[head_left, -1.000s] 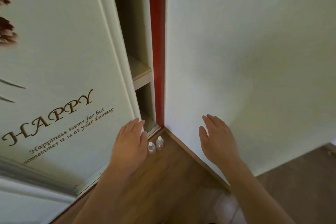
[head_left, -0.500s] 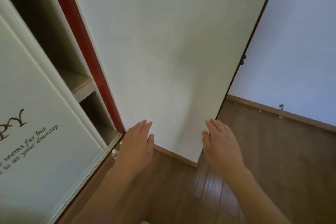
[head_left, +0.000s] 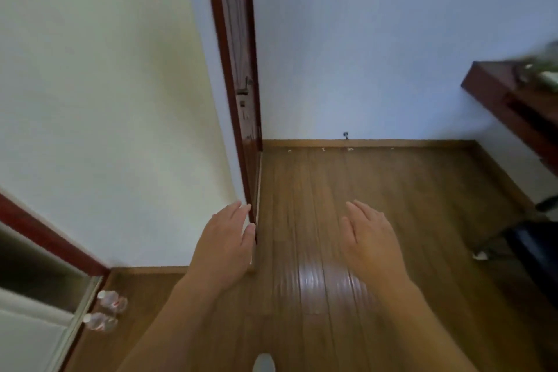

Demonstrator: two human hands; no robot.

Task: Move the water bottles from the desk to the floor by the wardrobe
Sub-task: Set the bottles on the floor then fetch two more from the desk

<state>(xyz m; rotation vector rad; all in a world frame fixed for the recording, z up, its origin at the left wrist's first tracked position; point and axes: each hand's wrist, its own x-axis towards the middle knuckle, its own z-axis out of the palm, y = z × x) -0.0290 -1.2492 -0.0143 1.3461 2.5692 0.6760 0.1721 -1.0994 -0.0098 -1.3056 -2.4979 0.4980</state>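
Bottles: two small clear plastic ones stand on the floor [head_left: 317, 220] at the near left, just beside the wardrobe's [head_left: 36, 326] pale sliding-door track. The farther bottle [head_left: 112, 301] and the nearer bottle [head_left: 98, 322] each carry a white cap and a faint reddish label; they stand close together, whether touching cannot be told. Both sit upright as far as the wide-angle view allows.

Left hand [head_left: 225, 246] is held palm down over the floor, fingers extended and together, thumb alongside, grasping nothing. Right hand [head_left: 370, 240] matches it: flat, open, fingers slightly spread, nothing held. Both hands are well apart from the bottles, to their right and farther off.

Floor is glossy brown wood plank, with a bright reflection between the forearms. A matching wood skirting runs along the walls. A cream wall [head_left: 105, 100] fills the left; a dark red-brown door [head_left: 238, 69], seen edge-on with a metal latch plate, stands just beyond the left fingertips. The far wall is pale blue-white and smooth. At far right a dark reddish wooden desk [head_left: 510, 100] edge juts in, with blurred items on top. A dark object lies low at the right edge, unclear.
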